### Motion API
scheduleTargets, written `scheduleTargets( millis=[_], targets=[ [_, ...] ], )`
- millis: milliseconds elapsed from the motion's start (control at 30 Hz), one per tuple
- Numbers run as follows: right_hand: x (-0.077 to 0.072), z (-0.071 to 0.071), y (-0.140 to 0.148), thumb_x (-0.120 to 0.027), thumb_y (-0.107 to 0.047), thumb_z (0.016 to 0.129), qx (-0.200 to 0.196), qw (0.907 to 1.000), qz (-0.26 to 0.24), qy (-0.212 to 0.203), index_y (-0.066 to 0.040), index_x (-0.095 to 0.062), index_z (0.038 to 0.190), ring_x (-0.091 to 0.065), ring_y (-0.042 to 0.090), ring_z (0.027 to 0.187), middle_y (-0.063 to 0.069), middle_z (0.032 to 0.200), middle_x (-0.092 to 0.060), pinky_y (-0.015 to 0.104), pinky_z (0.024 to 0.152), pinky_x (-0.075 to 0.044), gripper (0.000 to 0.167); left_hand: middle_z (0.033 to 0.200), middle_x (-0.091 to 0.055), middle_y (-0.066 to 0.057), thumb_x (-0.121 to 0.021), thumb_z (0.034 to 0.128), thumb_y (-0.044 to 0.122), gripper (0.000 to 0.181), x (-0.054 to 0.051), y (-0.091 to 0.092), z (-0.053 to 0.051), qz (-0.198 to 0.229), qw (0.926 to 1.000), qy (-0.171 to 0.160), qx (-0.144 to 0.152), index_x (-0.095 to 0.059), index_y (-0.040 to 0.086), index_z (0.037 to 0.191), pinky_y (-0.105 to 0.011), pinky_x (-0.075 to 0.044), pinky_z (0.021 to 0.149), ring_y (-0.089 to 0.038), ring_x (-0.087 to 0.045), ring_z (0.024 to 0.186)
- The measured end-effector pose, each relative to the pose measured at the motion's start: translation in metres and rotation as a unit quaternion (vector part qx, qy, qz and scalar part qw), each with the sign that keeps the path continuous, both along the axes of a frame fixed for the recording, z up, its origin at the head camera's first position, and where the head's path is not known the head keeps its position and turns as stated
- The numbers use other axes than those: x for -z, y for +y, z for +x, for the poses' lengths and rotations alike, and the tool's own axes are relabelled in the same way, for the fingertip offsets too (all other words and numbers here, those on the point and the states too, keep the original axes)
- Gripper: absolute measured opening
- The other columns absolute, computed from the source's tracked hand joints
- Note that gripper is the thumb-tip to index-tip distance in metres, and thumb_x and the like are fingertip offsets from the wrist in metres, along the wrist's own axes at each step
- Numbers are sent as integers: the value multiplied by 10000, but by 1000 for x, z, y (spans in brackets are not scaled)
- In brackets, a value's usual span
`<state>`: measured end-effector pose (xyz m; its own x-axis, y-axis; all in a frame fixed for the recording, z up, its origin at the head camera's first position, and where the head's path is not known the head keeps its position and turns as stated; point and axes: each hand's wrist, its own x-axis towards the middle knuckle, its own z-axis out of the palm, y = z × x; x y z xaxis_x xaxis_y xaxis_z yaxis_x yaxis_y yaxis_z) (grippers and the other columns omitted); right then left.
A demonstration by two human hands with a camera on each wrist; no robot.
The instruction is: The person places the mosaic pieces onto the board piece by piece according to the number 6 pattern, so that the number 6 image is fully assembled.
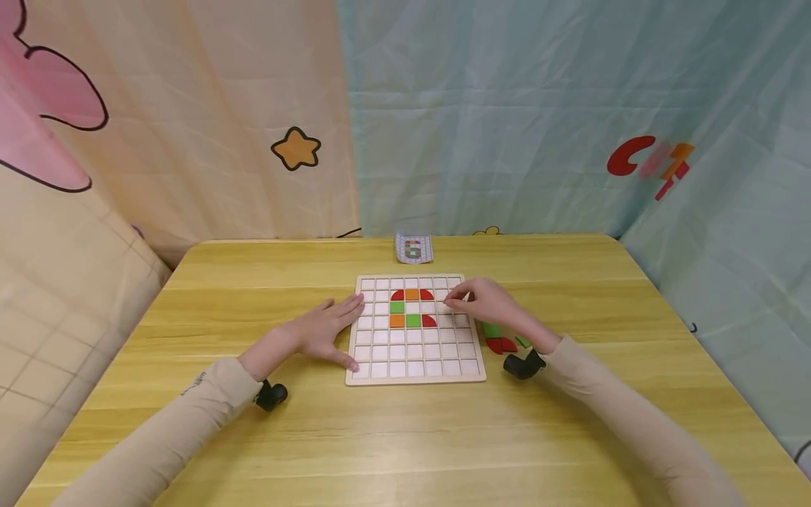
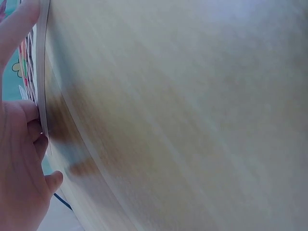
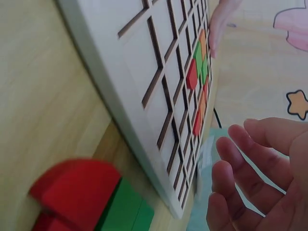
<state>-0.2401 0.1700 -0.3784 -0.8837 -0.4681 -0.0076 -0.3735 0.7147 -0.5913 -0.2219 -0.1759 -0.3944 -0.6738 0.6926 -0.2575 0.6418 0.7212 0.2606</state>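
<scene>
Seven coloured pieces sit in one white gridded board [image 1: 397, 352], its cells set out seven across and seven deep: three red, two orange and two green. The second row from the far side has three of them, a red piece [image 1: 398, 296], an orange piece [image 1: 412, 294] and another red piece [image 1: 426, 295]. One green square [image 1: 396, 308] lies in the third row. The fourth row has three more: an orange square [image 1: 396, 321], a second green square [image 1: 413, 321] and a third red piece [image 1: 429, 321] with a curved side.

Two hands are at the board. The left hand [image 1: 322, 331] is spread, its fingertips on the left edge and its thumb near the near-left corner. The right hand [image 1: 486, 301] is over the right side, fingers bent, with thumb and forefinger tips close together; whether a piece is between them cannot be told.

One loose pile lies on the bench [image 1: 405, 443] just right of the board, partly hidden by the forearm, with at least two red quarter-rounds [image 3: 82, 187] and at least two green pieces [image 3: 126, 207]. One printed card [image 1: 414, 248] is beyond the board, near the bench's far edge.
</scene>
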Motion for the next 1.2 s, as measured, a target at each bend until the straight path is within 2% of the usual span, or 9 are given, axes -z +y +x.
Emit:
scheduleTargets(
  millis=[233,433,633,967,1200],
  targets=[
    [-2,4,25,-650,-226,921,91,9998,-174,-31,-81,-736,1052,-525,145,638,47,948,-725,245,561,-442,214,1626,-21,-142,-640,750,704,1174,2,0,1,2,10000,4,2,-116,5,1534,-564,-86,1198,-298,-48,1506],
    [-6,7,46,-690,-180,888,73,9996,-252,110,-51,-729,1061,-579,156,685,66,939,-714,254,601,-490,220,1626,-24,-143,-635,749,711,1177,3,-1,0,-12,10000,30,9,-115,5,1534,-565,-88,1197,-299,-53,1506],
    [-2,9,67,-724,-168,857,58,9992,-290,264,-41,-728,1058,-597,152,700,62,916,-711,234,587,-497,237,1627,-23,-138,-631,747,718,1180,3,0,-2,-27,10000,64,35,-114,8,1535,-558,-87,1200,-292,-49,1507],
    [3,14,85,-743,-200,842,151,9997,-180,-56,-38,-705,1116,-589,161,747,107,996,-709,236,584,-485,321,1626,-24,-142,-647,747,700,1177,3,0,-1,11,10000,53,33,-114,5,1534,-558,-83,1200,-295,-48,1506],
    [14,11,91,-753,-242,836,179,9996,-130,-194,-54,-709,1101,-577,146,742,83,971,-714,232,601,-476,328,1628,-3,-135,-652,741,701,1187,4,0,-1,-1,10000,-4,-35,-103,13,1538,-561,-69,1200,-295,-35,1507]
  ],
)
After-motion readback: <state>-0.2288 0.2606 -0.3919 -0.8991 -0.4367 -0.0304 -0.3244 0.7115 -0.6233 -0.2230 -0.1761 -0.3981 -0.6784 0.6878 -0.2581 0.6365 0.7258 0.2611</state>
